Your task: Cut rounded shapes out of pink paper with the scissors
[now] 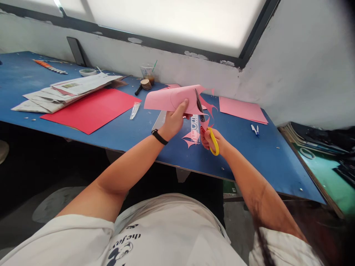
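My left hand (176, 117) pinches a sheet of pink paper (163, 99) above the table, thumb on top. A faint curved line is drawn on the paper. My right hand (212, 140) grips yellow-handled scissors (214, 142), whose dark blades point away from me at the sheet's right edge. A curved pink strip hangs beside the blades. Beneath my hands lie a clear stencil ruler (195, 125) and pointed pink scraps (191, 139). A grey flat object behind my left hand is mostly hidden.
Red paper (94, 111) and a pile of newspapers (66, 90) lie to the left. More pink sheets (242, 109) and a small blue-and-white compass-like tool (255, 130) are on the right. A plastic cup (149, 74) and a wood piece (145, 84) stand near the wall.
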A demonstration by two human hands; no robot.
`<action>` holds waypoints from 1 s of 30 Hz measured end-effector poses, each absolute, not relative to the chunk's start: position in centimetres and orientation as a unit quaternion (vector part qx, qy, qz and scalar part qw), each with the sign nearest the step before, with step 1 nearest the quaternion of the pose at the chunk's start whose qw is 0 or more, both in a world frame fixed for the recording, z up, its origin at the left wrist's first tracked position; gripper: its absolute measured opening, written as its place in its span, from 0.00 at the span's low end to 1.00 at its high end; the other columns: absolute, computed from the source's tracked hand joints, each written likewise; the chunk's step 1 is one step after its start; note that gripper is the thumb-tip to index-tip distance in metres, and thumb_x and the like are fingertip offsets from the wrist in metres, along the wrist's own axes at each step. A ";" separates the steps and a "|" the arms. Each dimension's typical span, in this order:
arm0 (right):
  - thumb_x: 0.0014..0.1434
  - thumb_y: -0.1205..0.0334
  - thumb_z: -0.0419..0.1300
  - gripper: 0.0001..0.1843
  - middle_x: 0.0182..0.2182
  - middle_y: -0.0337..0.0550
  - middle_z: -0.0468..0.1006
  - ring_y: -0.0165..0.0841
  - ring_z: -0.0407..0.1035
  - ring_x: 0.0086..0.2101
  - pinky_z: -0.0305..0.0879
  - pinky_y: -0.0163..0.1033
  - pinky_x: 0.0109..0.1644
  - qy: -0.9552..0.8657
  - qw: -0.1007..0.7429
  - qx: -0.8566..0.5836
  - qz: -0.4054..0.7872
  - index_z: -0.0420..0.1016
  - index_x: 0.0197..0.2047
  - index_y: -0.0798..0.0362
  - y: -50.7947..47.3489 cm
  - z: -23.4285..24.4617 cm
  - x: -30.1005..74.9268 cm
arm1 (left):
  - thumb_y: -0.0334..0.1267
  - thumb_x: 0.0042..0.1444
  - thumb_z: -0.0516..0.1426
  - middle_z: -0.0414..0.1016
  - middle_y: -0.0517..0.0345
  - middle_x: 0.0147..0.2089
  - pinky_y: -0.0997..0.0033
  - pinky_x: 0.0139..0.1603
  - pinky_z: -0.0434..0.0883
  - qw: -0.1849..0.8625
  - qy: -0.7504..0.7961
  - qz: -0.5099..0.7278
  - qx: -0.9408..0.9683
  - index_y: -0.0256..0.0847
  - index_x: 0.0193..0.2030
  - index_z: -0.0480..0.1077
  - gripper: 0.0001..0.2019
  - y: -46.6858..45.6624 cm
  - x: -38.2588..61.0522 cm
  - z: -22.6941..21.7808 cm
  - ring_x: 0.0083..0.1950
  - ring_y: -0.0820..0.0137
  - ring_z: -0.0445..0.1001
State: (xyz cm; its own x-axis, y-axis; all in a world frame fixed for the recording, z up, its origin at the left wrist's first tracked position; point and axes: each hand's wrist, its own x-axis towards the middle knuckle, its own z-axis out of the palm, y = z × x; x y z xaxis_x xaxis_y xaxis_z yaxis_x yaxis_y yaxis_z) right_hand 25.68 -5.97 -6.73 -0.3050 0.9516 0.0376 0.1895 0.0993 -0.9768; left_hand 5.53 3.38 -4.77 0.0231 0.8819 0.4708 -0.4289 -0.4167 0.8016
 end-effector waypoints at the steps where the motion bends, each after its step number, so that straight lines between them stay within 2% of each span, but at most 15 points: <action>1: 0.53 0.02 0.63 0.50 0.23 0.28 0.52 0.28 0.46 0.23 0.50 0.40 0.25 -0.633 0.383 -0.450 0.501 0.57 0.33 0.43 -6.0 -6.7 25.6 | 0.72 0.66 0.70 0.79 0.55 0.33 0.59 0.33 0.75 0.494 0.216 0.663 0.520 0.46 0.38 0.77 0.29 3.4 5.5 -4.8 0.32 0.64 0.78; 12: 0.54 0.01 0.61 0.50 0.24 0.29 0.54 0.29 0.48 0.24 0.52 0.42 0.27 -0.653 0.374 -0.418 0.509 0.61 0.34 0.44 -6.0 -6.7 25.6 | 0.69 0.71 0.68 0.75 0.57 0.28 0.58 0.34 0.74 0.480 0.214 0.649 0.549 0.48 0.30 0.73 0.29 3.1 5.1 -4.7 0.30 0.64 0.75; 19: 0.53 0.01 0.61 0.50 0.24 0.30 0.55 0.30 0.49 0.24 0.51 0.43 0.26 -0.663 0.367 -0.408 0.510 0.62 0.33 0.44 -6.0 -6.5 25.6 | 0.66 0.73 0.68 0.74 0.57 0.28 0.55 0.36 0.74 0.492 0.208 0.630 0.564 0.48 0.29 0.74 0.29 2.9 4.9 -4.6 0.32 0.63 0.76; 30: 0.58 0.03 0.60 0.48 0.24 0.31 0.56 0.31 0.50 0.23 0.53 0.42 0.25 -0.676 0.383 -0.409 0.478 0.62 0.33 0.44 -5.5 -7.5 26.3 | 0.61 0.74 0.69 0.73 0.57 0.27 0.56 0.39 0.75 0.512 0.226 0.617 0.552 0.46 0.28 0.74 0.28 1.7 4.5 -3.3 0.32 0.63 0.75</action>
State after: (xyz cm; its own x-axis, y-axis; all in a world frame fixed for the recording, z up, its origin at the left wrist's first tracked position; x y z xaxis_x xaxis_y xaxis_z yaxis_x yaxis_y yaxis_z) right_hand 26.34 -5.51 -7.46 -0.3724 0.9193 0.1274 0.1858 0.2084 -0.9602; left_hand 4.46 1.69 -3.29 0.1349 0.8828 0.4500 -0.3825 -0.3726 0.8455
